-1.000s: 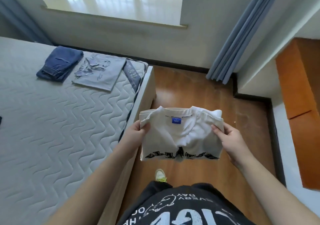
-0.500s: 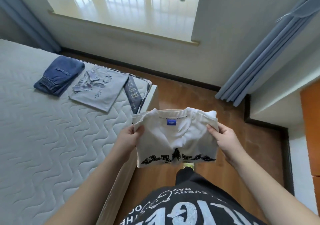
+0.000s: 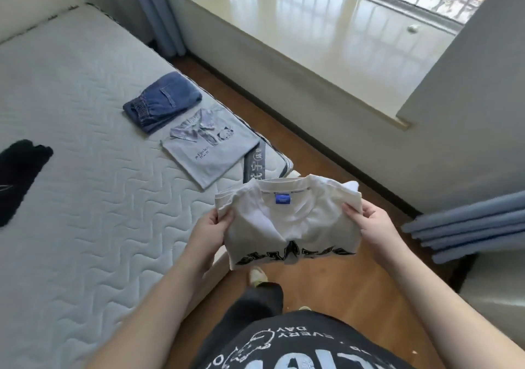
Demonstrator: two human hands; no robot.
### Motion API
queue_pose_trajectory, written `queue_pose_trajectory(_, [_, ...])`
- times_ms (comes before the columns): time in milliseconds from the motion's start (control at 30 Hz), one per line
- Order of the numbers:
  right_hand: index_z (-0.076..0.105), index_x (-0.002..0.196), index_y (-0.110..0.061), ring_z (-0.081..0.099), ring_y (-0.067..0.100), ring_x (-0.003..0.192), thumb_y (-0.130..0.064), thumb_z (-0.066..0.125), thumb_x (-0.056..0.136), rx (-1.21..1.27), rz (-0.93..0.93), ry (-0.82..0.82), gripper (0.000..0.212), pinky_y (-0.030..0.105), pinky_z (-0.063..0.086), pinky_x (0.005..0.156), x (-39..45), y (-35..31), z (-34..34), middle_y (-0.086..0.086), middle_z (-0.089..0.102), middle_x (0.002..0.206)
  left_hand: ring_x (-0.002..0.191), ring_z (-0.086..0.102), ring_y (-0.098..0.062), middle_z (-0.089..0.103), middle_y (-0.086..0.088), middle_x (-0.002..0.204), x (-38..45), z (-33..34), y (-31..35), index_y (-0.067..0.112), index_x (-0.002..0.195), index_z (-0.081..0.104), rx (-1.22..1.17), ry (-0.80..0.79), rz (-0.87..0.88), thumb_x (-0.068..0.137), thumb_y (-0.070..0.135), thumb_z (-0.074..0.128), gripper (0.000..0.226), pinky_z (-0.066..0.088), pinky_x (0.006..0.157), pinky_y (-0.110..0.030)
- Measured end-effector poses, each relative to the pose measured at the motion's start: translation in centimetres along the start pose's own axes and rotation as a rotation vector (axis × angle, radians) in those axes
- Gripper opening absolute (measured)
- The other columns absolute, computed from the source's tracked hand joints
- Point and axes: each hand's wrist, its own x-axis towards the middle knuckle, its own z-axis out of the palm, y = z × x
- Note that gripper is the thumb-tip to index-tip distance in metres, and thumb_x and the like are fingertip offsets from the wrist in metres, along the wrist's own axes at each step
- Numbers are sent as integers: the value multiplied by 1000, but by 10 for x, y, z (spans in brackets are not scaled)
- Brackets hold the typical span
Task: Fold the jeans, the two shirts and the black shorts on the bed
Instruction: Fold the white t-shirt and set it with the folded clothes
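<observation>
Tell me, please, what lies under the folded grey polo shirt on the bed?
The grey polo shirt lies flat on the quilted mattress beside the folded jeans. Only mattress shows around it; whatever lies directly beneath is covered.

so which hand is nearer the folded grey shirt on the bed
Left. The left hand holds the white shirt on the side towards the bed, just below the grey shirt. The right hand holds the far side, over the floor.
</observation>
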Motion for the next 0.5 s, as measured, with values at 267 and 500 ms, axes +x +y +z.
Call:
queue_pose_trajectory(267, [70, 100, -21, 70, 1, 71, -14, 61, 96, -169, -1, -158, 12, 12, 51, 57, 99, -54, 81, -10, 76, 80, 80, 69, -15, 75, 4, 87, 61, -40, 19, 19, 99, 66, -150, 182, -23, 99, 16, 57, 9, 53, 68, -30])
queue_pose_trajectory(500, [72, 102, -23, 71, 7, 77, -17, 60, 97, -273, -19, -253, 14, 16, 52, 59, 165, -86, 128, -5, 76, 86, 66, 68, -6, 73, 6, 82, 106, -70, 44, 18, 95, 65, -195, 275, -7, 100, 12, 55, 13, 51, 54, -19])
